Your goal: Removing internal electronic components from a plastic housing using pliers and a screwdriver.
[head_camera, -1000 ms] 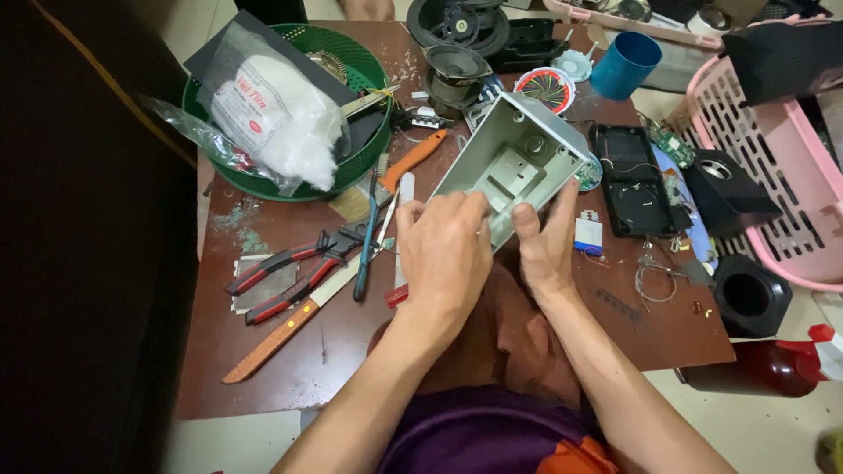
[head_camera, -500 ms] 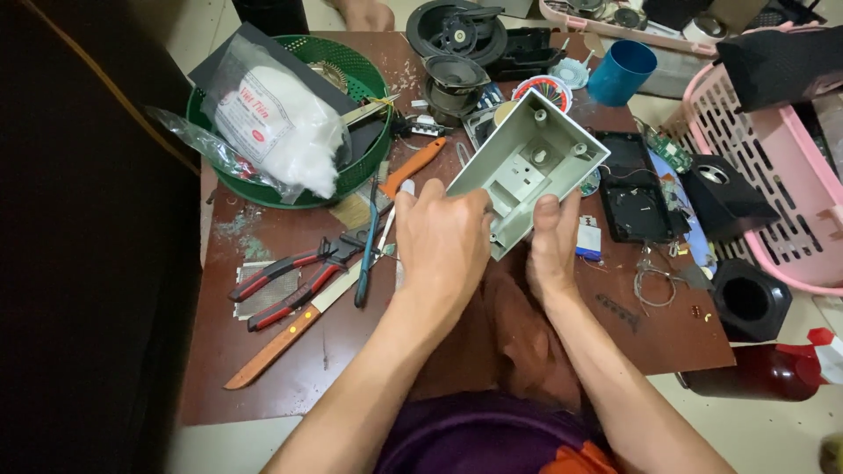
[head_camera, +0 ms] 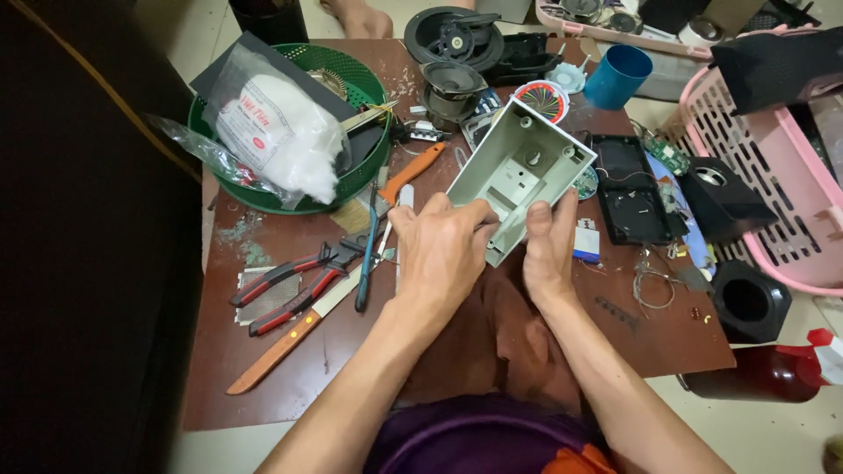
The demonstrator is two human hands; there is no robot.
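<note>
Both hands hold a pale grey plastic box housing (head_camera: 520,171) above the brown table (head_camera: 263,351), its open side tilted up toward me. My left hand (head_camera: 443,250) grips its near left edge, fingers curled over the rim. My right hand (head_camera: 549,250) clasps the near right corner, thumb on the outside wall. Inside the housing I see moulded posts and a raised square block.
Left of the hands lie red-handled pliers (head_camera: 290,285), a wooden-handled knife (head_camera: 281,347) and an orange-handled tool (head_camera: 411,171). A green basket (head_camera: 364,88) holds a plastic bag. Speaker parts (head_camera: 452,39), a blue cup (head_camera: 617,76), black casings (head_camera: 632,197) and a pink basket (head_camera: 790,219) crowd the right.
The housing has been lifted slightly and tipped, so its open side faces me more. Both hands kept their grip.
</note>
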